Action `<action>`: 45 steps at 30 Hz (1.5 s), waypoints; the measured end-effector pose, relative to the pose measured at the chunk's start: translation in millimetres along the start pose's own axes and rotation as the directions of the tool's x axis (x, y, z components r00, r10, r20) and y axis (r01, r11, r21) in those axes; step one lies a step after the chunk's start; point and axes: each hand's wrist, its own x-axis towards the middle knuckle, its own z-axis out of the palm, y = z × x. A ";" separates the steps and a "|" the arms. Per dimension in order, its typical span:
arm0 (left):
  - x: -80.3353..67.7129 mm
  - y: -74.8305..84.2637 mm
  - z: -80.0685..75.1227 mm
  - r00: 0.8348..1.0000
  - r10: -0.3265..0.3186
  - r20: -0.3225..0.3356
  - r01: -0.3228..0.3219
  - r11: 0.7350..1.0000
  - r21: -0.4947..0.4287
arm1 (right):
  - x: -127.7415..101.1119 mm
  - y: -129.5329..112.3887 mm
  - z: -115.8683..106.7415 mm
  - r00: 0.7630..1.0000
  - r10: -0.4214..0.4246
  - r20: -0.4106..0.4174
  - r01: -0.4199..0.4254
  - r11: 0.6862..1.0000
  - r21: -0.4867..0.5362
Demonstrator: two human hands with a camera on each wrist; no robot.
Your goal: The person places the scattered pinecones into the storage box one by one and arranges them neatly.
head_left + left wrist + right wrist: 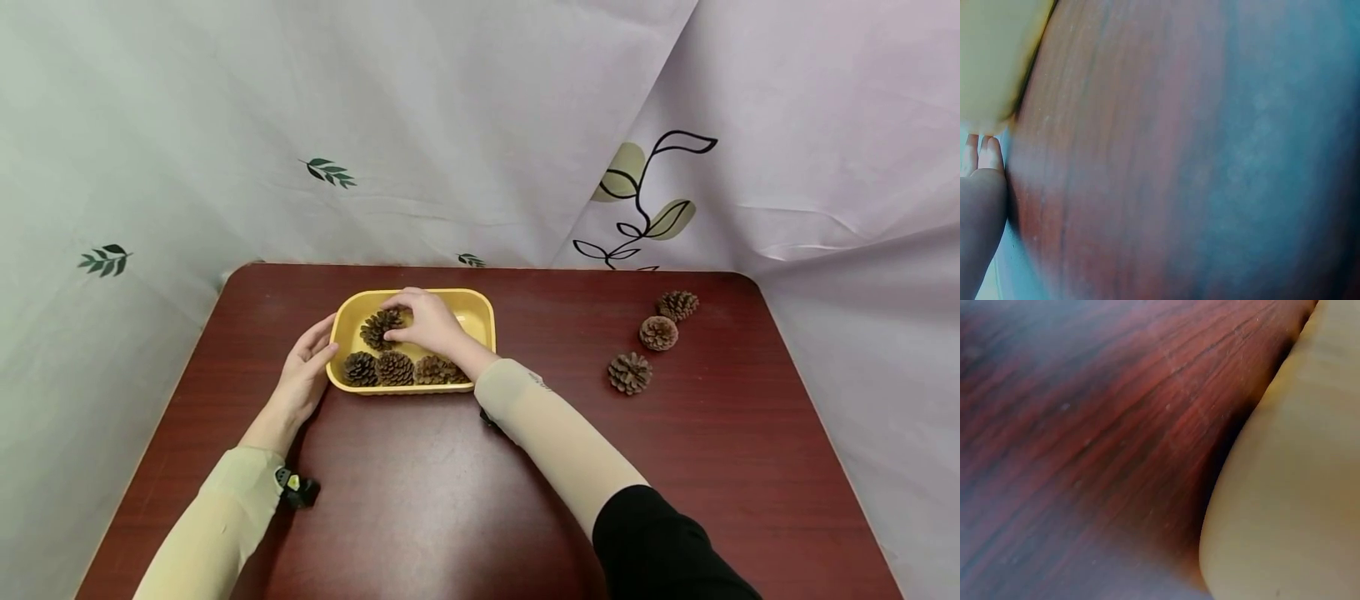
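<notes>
While the head view looks down on the dark red counter (420,500), the right hand (427,321) reaches into the yellow tray (480,310), its grip pinching a pine cone (378,327) in the tray's far half. Three more cones (395,368) line the near wall. The left hand (303,375) rests with straight fingers against the tray's left wall. Three loose cones (658,332) lie well apart to the right.

From the left wrist, blurred fingertips (985,153) sit just beside the tray's corner (994,56).

From the right wrist, only the tray's wall (1297,487) and wood grain show; the grip is out of sight.

A brittle scale could snap under the pinch, or the sleeve could drag the near cones. The tray sits toward the counter's far left, with open room in front and to the right.
</notes>
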 end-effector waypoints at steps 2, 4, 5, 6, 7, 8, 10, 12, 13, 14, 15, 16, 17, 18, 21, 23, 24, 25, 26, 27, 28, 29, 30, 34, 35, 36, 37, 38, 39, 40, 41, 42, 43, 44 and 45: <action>0.0 -0.4 -0.1 1.000 -0.001 0.000 0.001 1.000 0.001 | 1.3 -1.3 2.6 1.000 -0.004 -0.003 0.004 1.000 -0.002; 0.0 -0.6 -0.1 1.000 -0.001 0.000 0.001 1.000 0.006 | 2.8 -2.7 5.6 1.000 -0.010 -0.005 0.010 1.000 -0.005; -0.1 -0.7 -0.2 1.000 0.000 0.000 0.000 1.000 0.006 | 3.4 -3.4 7.0 1.000 -0.013 -0.005 0.013 1.000 -0.009; -0.1 -0.8 -0.3 1.000 0.002 0.000 -0.002 1.000 0.005 | 4.1 -4.1 8.2 1.000 -0.016 -0.003 0.016 1.000 -0.009; -0.2 -0.8 -0.4 1.000 0.003 0.000 -0.003 1.000 0.005 | 4.3 -4.9 9.1 1.000 -0.017 -0.002 0.017 1.000 -0.006; -0.3 -0.8 -0.4 1.000 0.002 0.000 -0.002 1.000 0.006 | 4.8 -5.7 9.8 1.000 -0.018 -0.002 0.018 1.000 -0.004; -0.4 -0.8 -0.6 1.000 0.002 -0.001 -0.002 1.000 0.008 | 5.3 -6.9 10.7 1.000 -0.024 0.001 0.024 1.000 0.003; -0.5 -0.7 -0.7 1.000 0.000 -0.002 0.000 1.000 0.013 | 5.8 -7.9 10.9 0.999 -0.034 0.003 0.034 0.999 0.013; -0.5 -0.6 -0.7 1.000 -0.001 -0.002 0.001 1.000 0.018 | 5.8 -8.1 10.8 0.999 -0.040 0.003 0.040 0.999 0.019; -0.5 -0.5 -0.7 1.000 -0.003 -0.003 0.003 1.000 0.019 | 6.2 -8.1 10.9 0.999 -0.047 0.002 0.047 0.999 0.022; -0.4 -0.4 -0.7 1.000 -0.003 -0.003 0.003 1.000 0.020 | 6.3 -8.0 10.9 0.999 -0.053 0.001 0.053 0.998 0.023; -0.3 -0.3 -0.7 1.000 -0.003 -0.005 0.003 1.000 0.021 | 6.4 -7.8 11.0 0.998 -0.056 -0.001 0.056 0.998 0.026; -0.2 -0.3 -0.7 1.000 -0.004 -0.005 0.004 1.000 0.021 | 6.3 -7.7 10.9 0.998 -0.056 -0.004 0.056 0.998 0.027; -0.2 -0.2 -0.6 1.000 -0.004 -0.006 0.004 1.000 0.021 | 6.2 -7.5 10.8 0.998 -0.057 -0.009 0.057 0.998 0.031; -0.1 -0.4 -0.5 1.000 -0.002 -0.009 0.003 1.000 0.025 | 6.0 -7.3 10.9 0.998 -0.060 -0.028 0.061 0.998 0.033; -0.2 -0.8 -0.4 1.000 -0.001 -0.009 0.001 1.000 0.030 | 6.3 -7.5 11.3 0.997 -0.069 -0.037 0.070 0.997 0.034; -0.2 -1.0 -0.3 1.000 0.001 -0.009 -0.001 1.000 0.032 | 6.8 -7.9 11.7 0.996 -0.076 -0.037 0.078 0.996 0.035; -0.2 -1.3 -0.3 1.000 0.003 -0.008 -0.003 0.999 0.034 | 7.3 -8.4 12.1 0.996 -0.082 -0.035 0.083 0.996 0.033; -0.2 -1.6 -0.2 1.000 0.005 -0.009 -0.005 0.999 0.035 | 7.9 -8.9 12.9 0.996 -0.088 -0.030 0.089 0.995 0.033; -0.1 -2.1 -0.3 1.000 0.007 -0.008 -0.006 0.999 0.032 | 8.2 -9.6 13.3 0.996 -0.092 -0.022 0.093 0.995 0.033; -0.1 -2.4 -0.1 1.000 0.008 -0.007 -0.007 0.999 0.031 | 8.6 -10.2 13.8 0.995 -0.094 -0.014 0.095 0.995 0.038; -0.1 -2.7 -0.1 1.000 0.008 -0.006 -0.008 0.999 0.033 | 8.9 -11.0 14.4 0.996 -0.094 -0.004 0.094 0.994 0.048; -0.1 -3.0 0.0 1.000 0.009 -0.006 -0.009 1.000 0.029 | 9.0 -11.6 14.8 0.995 -0.095 0.004 0.095 0.994 0.063; -0.1 -3.2 0.4 1.000 0.006 -0.009 -0.006 0.999 0.035 | 8.5 -13.4 16.1 0.996 -0.080 0.025 0.075 0.984 0.161; 0.0 -3.1 0.4 1.000 0.005 -0.011 -0.004 0.999 0.038 | 8.4 -13.7 16.3 0.997 -0.076 0.026 0.071 0.981 0.183; 0.0 -2.9 0.5 1.000 0.003 -0.014 -0.002 0.999 0.040 | 8.2 -13.8 16.3 0.997 -0.071 0.025 0.065 0.978 0.197; 0.0 -2.6 0.5 1.000 0.000 -0.016 0.000 0.999 0.044 | 8.0 -13.9 16.3 0.998 -0.066 0.024 0.059 0.975 0.213; 0.0 -2.3 0.6 1.000 -0.002 -0.019 0.003 0.999 0.048 | 7.9 -13.8 16.1 0.998 -0.062 0.021 0.056 0.974 0.218; 0.0 -2.0 0.6 1.000 -0.004 -0.019 0.005 0.999 0.052 | 7.8 -13.7 15.8 0.998 -0.059 0.019 0.053 0.974 0.222; 0.0 -1.7 0.7 1.000 -0.006 -0.021 0.007 0.999 0.054 | 7.7 -13.5 15.4 0.998 -0.054 0.016 0.049 0.973 0.227; 0.0 -1.5 0.7 1.000 -0.007 -0.022 0.008 0.998 0.058 | 7.7 -13.3 14.9 0.999 -0.052 0.013 0.048 0.971 0.234; 0.0 -1.2 0.7 1.000 -0.007 -0.023 0.009 0.998 0.059 | 7.5 -13.1 14.1 0.999 -0.050 0.010 0.047 0.969 0.242; 0.1 -1.4 0.9 1.000 -0.007 -0.022 0.009 0.998 0.061 | 7.0 -12.7 13.0 0.999 -0.049 0.006 0.045 0.967 0.251; 0.0 -1.5 1.2 1.000 -0.007 -0.021 0.009 0.998 0.064 | 6.4 -12.1 11.8 0.999 -0.049 0.004 0.047 0.965 0.258; 0.0 -1.6 1.4 1.000 -0.007 -0.020 0.009 0.998 0.064 | 5.4 -11.9 10.1 0.999 -0.050 0.002 0.047 0.963 0.267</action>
